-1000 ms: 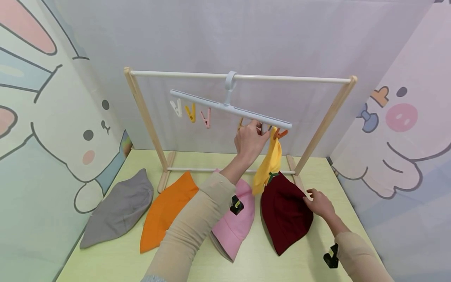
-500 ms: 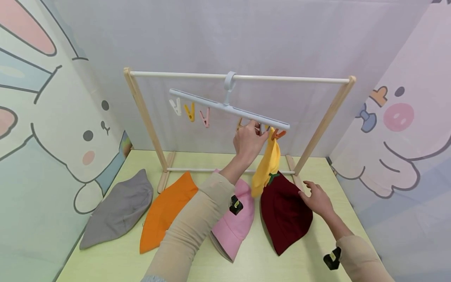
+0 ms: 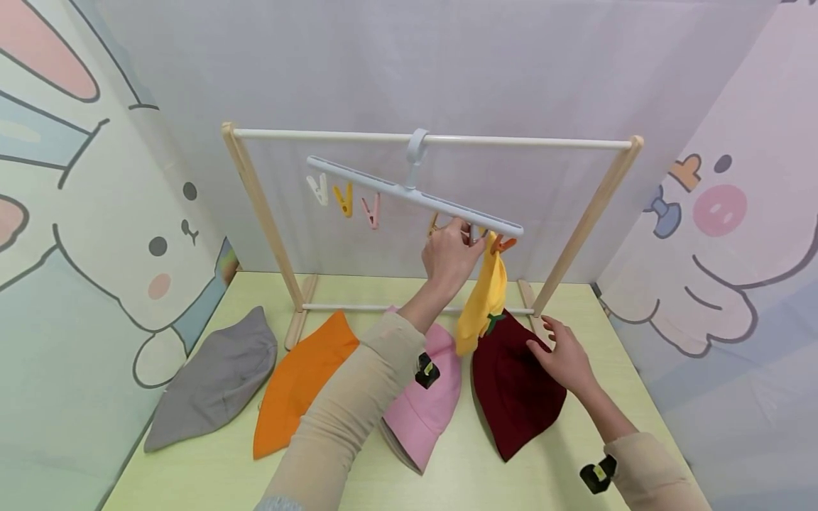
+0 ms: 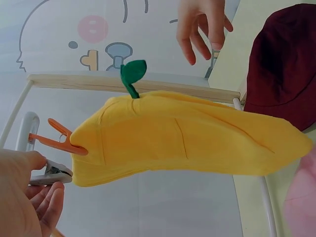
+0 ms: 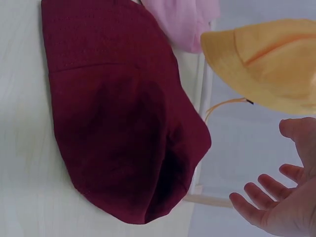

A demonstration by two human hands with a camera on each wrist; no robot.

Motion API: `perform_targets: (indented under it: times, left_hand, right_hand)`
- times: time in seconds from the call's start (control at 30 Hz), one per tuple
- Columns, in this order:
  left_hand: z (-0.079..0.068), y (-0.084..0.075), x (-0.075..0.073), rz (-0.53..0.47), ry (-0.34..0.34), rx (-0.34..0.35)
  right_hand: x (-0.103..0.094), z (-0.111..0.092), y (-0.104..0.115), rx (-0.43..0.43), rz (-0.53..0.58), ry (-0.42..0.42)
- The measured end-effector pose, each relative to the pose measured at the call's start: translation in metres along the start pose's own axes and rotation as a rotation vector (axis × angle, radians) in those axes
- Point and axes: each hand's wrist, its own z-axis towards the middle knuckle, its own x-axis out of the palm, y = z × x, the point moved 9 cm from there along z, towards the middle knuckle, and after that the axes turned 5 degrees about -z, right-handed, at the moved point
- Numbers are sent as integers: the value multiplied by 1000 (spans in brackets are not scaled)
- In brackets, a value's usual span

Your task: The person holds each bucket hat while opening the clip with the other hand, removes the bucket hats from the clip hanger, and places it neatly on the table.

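A yellow bucket hat (image 4: 182, 136) with a green leaf stem hangs folded from the right end of the pale blue hanger (image 3: 409, 193). An orange clothespin (image 4: 61, 142) bites one corner of its brim. My left hand (image 3: 449, 257) pinches a grey clothespin (image 4: 53, 174) between thumb and fingers; in the left wrist view its nose meets the hat's edge, though whether it clamps the cloth I cannot tell. My right hand (image 3: 564, 360), fingers spread and holding nothing, hovers by the dark red bucket hat (image 3: 516, 390) on the table, below and right of the yellow hat.
A wooden rack with a white rail (image 3: 524, 142) carries the hanger. White (image 3: 318, 190), yellow (image 3: 344, 199) and pink (image 3: 371, 211) clothespins dangle at its left. Pink (image 3: 431, 411), orange (image 3: 303, 390) and grey (image 3: 220, 383) hats lie along the table (image 3: 498, 490).
My right hand has left the dark red hat's right edge and moved up and leftward, its fingers spreading. The left hand stays almost still at the clothespin.
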Motion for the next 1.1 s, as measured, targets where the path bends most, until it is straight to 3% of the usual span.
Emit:
perform_targets:
  times: [0.53, 1.1]
  left_hand:
    - [1, 3, 2, 11, 4, 7]
    - [1, 5, 3, 36, -15, 9]
  right_hand:
    - [2, -9, 50, -100, 73, -121]
    - [21, -21, 79, -75, 180, -140]
